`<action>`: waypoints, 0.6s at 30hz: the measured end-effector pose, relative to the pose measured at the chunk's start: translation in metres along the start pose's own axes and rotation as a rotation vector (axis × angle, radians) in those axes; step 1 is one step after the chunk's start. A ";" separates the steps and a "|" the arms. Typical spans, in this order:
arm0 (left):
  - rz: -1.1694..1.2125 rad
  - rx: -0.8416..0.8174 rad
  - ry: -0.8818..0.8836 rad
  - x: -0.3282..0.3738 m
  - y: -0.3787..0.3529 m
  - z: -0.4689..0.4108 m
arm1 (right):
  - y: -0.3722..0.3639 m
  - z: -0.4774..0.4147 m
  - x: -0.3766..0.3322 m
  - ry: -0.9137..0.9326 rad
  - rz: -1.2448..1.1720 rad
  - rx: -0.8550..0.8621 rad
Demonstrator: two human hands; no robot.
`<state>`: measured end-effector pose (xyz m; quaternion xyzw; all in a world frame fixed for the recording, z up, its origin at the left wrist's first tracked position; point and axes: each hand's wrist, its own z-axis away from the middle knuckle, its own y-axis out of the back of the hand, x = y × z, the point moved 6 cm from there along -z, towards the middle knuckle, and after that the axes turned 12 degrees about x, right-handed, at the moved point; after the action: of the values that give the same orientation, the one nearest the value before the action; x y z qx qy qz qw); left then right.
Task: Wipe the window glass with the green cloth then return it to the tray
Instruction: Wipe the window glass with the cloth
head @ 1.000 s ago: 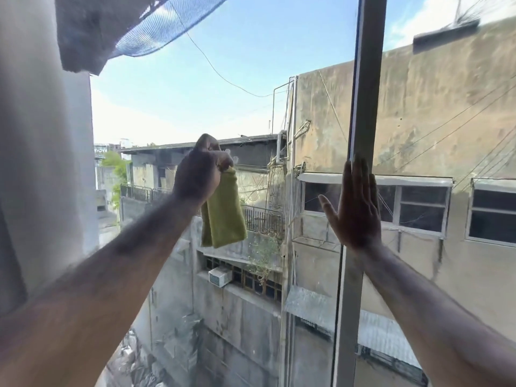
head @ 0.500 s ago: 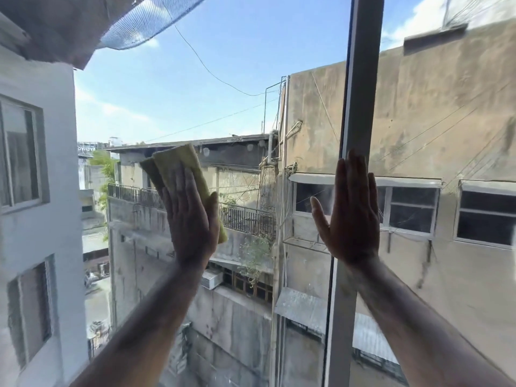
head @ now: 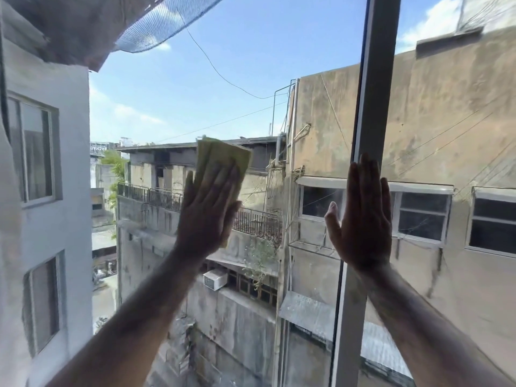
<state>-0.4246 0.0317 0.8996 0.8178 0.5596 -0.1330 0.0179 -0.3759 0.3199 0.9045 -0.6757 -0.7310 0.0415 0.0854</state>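
The green cloth [head: 223, 157] is spread flat against the window glass [head: 245, 79], left of the frame bar. My left hand [head: 208, 213] lies flat on top of it, fingers extended, pressing it to the pane; the cloth's upper part sticks out above my fingertips. My right hand [head: 363, 216] rests flat and open against the vertical window frame bar [head: 377, 88], holding nothing. The tray is out of view.
A pale curtain [head: 11, 247] hangs at the far left edge. Fabric and blue netting [head: 156, 26] hang across the top left. Beyond the glass are concrete buildings, balconies and overhead wires.
My left hand went from gripping the hanging cloth in a fist to pressing it flat on the glass, then slid it to the right. My right hand stayed on the frame bar.
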 end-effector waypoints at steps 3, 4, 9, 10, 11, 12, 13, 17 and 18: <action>-0.073 0.101 0.437 -0.034 0.002 -0.038 | 0.002 -0.001 -0.001 -0.003 -0.008 -0.009; -0.072 0.120 0.494 -0.027 -0.001 -0.051 | 0.004 -0.001 -0.002 -0.004 -0.007 -0.012; 0.101 -0.067 -0.196 0.095 -0.031 -0.046 | 0.008 -0.002 -0.005 0.009 0.003 -0.033; 0.127 -0.138 -0.390 0.107 -0.031 -0.028 | 0.008 -0.002 -0.005 0.013 0.015 -0.041; 0.141 -0.188 -0.538 0.106 -0.029 -0.016 | 0.008 -0.002 -0.005 0.015 0.027 -0.048; 0.150 -0.209 -0.623 0.095 -0.025 -0.010 | 0.007 -0.002 -0.006 0.015 0.034 -0.051; 0.149 -0.200 -0.625 0.079 -0.020 -0.011 | 0.007 -0.002 -0.005 0.012 0.036 -0.048; -0.005 0.047 0.108 -0.011 -0.005 -0.052 | 0.006 -0.002 -0.005 0.000 0.008 -0.021; -0.043 0.098 0.319 -0.022 -0.002 -0.061 | 0.006 -0.002 -0.005 0.000 0.005 -0.019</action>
<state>-0.4223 0.0232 0.9639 0.8162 0.5657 -0.0291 -0.1141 -0.3695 0.3152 0.9051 -0.6783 -0.7297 0.0348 0.0788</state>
